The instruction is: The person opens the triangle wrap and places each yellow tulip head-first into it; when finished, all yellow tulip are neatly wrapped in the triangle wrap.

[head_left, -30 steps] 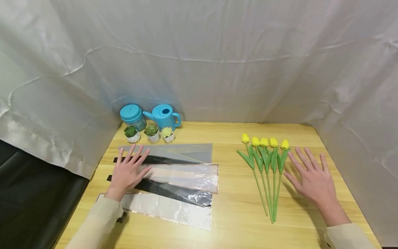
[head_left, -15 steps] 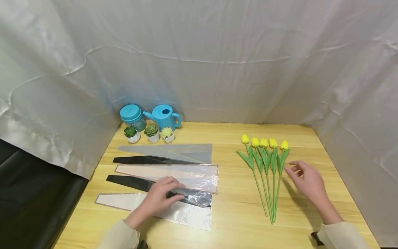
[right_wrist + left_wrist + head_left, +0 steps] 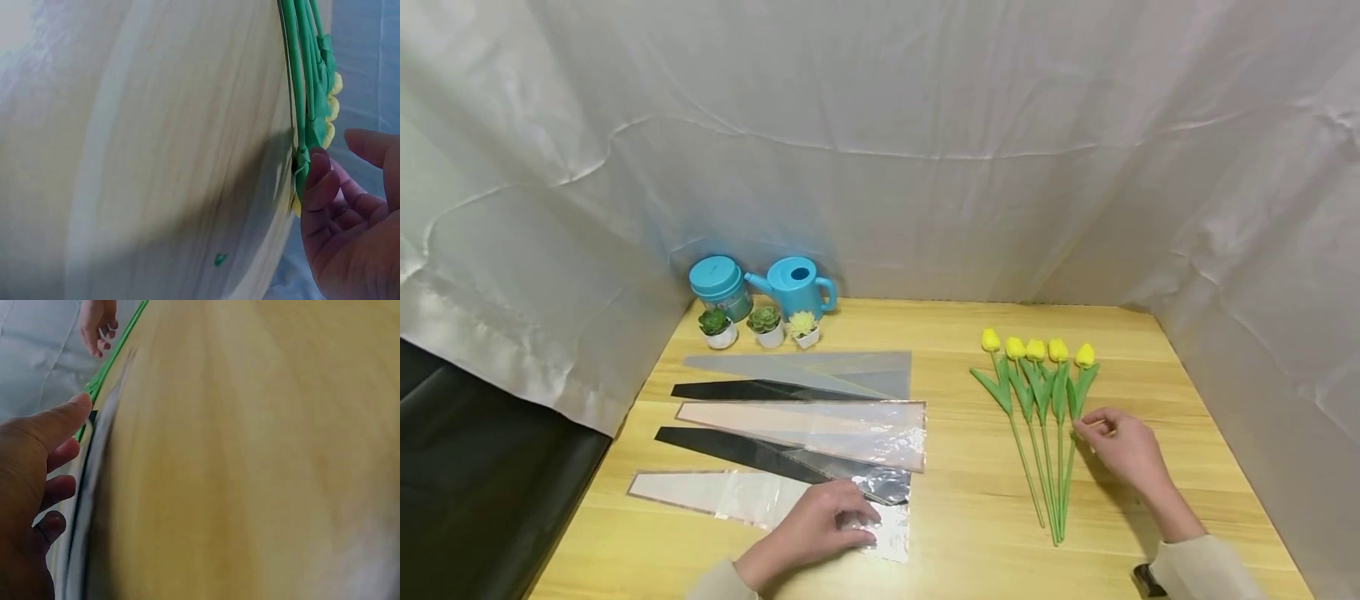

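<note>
Several yellow artificial tulips (image 3: 1035,350) with green stems lie side by side on the wooden table at right. My right hand (image 3: 1126,450) is beside the rightmost tulip, thumb and fingers curved and apart, fingertips right at its stem (image 3: 301,81). Tapered flower sleeves lie in a column at left: a grey one (image 3: 850,365), black-edged ones (image 3: 722,442), a pinkish one (image 3: 745,414) and, nearest me, a clear white-ended sleeve (image 3: 681,488). Over this sleeve's wide right end is my left hand (image 3: 820,521), fingers loosely bent and the thumb spread from them.
Three small potted succulents (image 3: 765,327) stand behind the sleeves. Behind them are a blue watering can (image 3: 793,287) and a blue lidded jar (image 3: 718,283). A grey cloth (image 3: 925,167) hangs round the back and sides of the table (image 3: 970,533).
My left hand has moved right and toward me, from the sleeves' left part to the nearest sleeve's right end. My right hand has bent its fingers and moved in to the rightmost tulip stem.
</note>
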A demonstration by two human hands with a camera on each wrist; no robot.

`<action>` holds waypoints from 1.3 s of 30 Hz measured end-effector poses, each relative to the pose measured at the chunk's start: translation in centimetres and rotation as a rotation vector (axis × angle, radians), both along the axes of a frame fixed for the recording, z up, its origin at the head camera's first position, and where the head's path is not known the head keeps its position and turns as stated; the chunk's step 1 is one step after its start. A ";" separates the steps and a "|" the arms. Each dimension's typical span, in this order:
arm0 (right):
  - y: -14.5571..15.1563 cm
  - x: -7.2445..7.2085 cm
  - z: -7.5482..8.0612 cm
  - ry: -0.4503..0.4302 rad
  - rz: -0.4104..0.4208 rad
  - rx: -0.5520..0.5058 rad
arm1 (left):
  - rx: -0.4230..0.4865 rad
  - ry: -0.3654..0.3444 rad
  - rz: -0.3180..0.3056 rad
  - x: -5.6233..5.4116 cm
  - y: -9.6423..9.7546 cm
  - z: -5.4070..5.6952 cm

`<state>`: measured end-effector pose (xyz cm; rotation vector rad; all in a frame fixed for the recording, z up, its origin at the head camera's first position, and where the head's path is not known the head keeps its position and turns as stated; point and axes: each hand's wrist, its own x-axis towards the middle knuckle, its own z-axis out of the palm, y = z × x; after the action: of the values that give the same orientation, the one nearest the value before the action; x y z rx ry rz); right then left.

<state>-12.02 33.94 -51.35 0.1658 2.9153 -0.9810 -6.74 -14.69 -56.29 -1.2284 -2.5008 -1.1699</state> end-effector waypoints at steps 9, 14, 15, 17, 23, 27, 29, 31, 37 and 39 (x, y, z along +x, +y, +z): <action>0.1 -0.3 -0.5 -0.051 0.005 0.043 | -0.034 0.061 -0.007 -0.5 0.5 -0.9; 0.2 -0.5 -0.7 -0.070 -0.015 0.039 | -0.049 0.047 -0.002 -0.9 0.5 -1.0; 0.2 -0.5 -0.8 -0.072 -0.018 0.039 | -0.049 0.045 -0.002 -1.0 0.5 -1.0; 0.3 -0.6 -0.9 -0.076 -0.025 0.038 | -0.046 0.046 0.000 -1.1 0.6 -1.2; 0.5 -0.9 -1.2 -0.098 -0.037 0.020 | 0.001 0.017 -0.003 -1.2 0.5 -1.5; 0.5 -0.9 -1.2 -0.116 -0.034 0.014 | 0.031 0.009 0.001 -1.1 0.5 -1.6; 0.4 -0.9 -1.2 -0.128 -0.034 0.014 | 0.033 0.018 0.004 -1.2 0.5 -1.6; 0.4 -0.9 -1.1 -0.134 -0.034 0.017 | 0.031 0.023 0.004 -1.2 0.5 -1.6; 0.4 -1.0 -1.0 -0.142 -0.044 0.029 | -0.006 0.034 0.003 -1.3 0.5 -1.7; 0.4 -1.0 -1.0 -0.150 -0.049 0.025 | -0.012 0.031 0.007 -1.2 0.5 -1.8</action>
<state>-13.04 34.33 -52.34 0.2992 2.8005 -0.8966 -7.96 -14.19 -58.05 -1.2303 -2.4908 -1.1270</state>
